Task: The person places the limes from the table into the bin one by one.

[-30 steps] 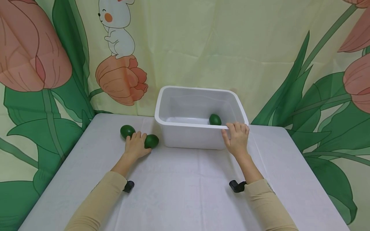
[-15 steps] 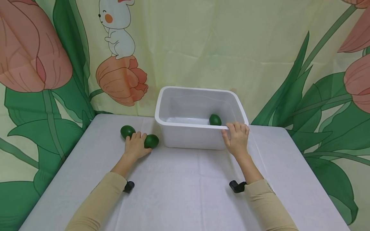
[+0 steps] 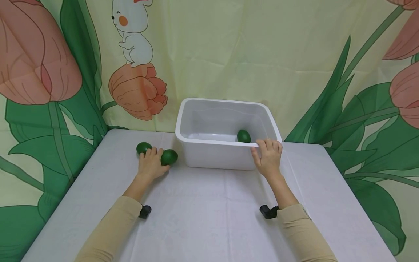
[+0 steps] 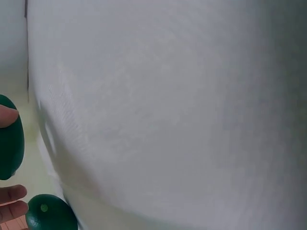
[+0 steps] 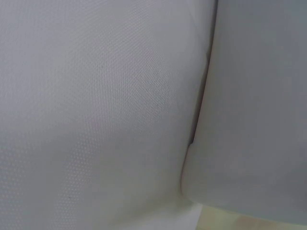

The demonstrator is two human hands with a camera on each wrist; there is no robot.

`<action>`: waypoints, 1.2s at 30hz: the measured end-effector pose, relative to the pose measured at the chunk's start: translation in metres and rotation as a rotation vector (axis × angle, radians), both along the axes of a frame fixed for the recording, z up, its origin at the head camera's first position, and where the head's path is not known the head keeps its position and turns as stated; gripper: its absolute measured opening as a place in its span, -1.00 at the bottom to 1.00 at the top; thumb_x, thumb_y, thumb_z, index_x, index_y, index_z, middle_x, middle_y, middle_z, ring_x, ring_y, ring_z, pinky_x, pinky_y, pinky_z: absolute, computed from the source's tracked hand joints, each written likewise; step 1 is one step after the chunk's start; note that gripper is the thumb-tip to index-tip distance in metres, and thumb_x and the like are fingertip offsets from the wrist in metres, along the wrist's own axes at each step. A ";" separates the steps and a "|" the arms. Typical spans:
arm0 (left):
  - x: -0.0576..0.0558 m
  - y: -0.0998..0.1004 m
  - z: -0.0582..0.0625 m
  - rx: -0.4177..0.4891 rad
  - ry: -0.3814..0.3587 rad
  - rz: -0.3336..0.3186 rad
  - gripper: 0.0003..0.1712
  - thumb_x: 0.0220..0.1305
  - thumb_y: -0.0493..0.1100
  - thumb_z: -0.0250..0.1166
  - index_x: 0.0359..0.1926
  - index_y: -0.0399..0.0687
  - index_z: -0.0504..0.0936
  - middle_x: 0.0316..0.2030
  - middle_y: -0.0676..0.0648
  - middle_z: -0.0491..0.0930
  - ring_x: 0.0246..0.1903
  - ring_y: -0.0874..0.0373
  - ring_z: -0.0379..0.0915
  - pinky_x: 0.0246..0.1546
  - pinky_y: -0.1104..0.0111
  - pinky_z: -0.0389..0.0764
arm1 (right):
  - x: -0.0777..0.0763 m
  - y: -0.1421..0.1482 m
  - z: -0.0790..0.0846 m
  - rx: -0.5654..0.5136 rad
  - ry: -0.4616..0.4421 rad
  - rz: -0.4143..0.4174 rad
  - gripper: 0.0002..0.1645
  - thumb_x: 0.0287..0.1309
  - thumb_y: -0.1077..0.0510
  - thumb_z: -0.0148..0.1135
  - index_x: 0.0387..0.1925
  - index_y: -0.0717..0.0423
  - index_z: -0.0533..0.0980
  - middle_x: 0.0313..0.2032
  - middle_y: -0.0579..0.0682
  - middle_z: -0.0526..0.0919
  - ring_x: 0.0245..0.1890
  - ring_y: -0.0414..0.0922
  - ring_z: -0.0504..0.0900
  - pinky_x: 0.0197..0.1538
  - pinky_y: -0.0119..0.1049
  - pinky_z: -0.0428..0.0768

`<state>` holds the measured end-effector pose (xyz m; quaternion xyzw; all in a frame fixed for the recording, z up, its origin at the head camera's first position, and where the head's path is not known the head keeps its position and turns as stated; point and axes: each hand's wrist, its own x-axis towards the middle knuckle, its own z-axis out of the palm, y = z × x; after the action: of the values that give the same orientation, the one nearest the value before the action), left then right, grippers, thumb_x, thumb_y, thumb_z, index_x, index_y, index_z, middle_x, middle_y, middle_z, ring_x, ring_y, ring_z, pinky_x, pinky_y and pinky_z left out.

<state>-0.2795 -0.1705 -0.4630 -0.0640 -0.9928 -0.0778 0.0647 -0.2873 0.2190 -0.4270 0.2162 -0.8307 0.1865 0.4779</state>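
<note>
Left of the box, my left hand [image 3: 150, 165] holds one dark green avocado [image 3: 169, 157], with the thumb pressed on it in the left wrist view. A second avocado [image 3: 143, 148] lies just beyond the fingers on the table; its pale stem spot shows in the left wrist view, where the avocado [image 4: 50, 213] sits near two fingertips. My right hand [image 3: 269, 158] grips the front right rim of the white plastic box [image 3: 217, 154], fingers over the edge. Inside the box, toward the right, rests a third avocado [image 3: 243, 136].
A white cloth covers the table [image 3: 209, 214]. Behind it hangs a pale yellow curtain [image 3: 222, 51] printed with tulips and a white animal; the box stands close to it. Black wrist mounts [image 3: 268, 211] stick out from both sleeves. The right wrist view shows the box's side [image 5: 254, 120].
My left hand and its avocado have shifted slightly left and away from me in the last half second. The right hand and the box have stayed still.
</note>
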 end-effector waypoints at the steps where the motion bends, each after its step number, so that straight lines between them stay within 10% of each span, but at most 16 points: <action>1: 0.000 -0.001 0.001 0.003 0.003 0.002 -0.16 -0.04 0.18 0.31 0.17 -0.24 0.32 -0.03 -0.30 0.34 0.02 -0.21 0.20 -0.04 -0.07 0.19 | 0.000 0.000 0.000 0.001 -0.001 0.000 -0.40 0.29 -0.24 -0.24 -0.29 0.23 0.40 -0.36 0.17 0.36 -0.29 0.14 0.25 -0.10 0.09 0.12; 36: 0.004 -0.009 0.041 0.092 0.159 0.040 -0.26 -0.06 0.12 0.30 0.03 -0.28 0.34 -0.18 -0.26 0.30 -0.15 -0.17 0.19 -0.15 -0.02 0.19 | 0.002 0.000 0.001 -0.007 -0.001 0.006 -0.39 0.29 -0.24 -0.24 -0.29 0.25 0.40 -0.36 0.18 0.37 -0.28 0.14 0.26 -0.09 0.09 0.12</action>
<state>-0.2756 -0.1794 -0.4216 -0.0469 -0.9810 -0.1166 0.1475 -0.2857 0.2191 -0.4259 0.2170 -0.8297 0.1907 0.4775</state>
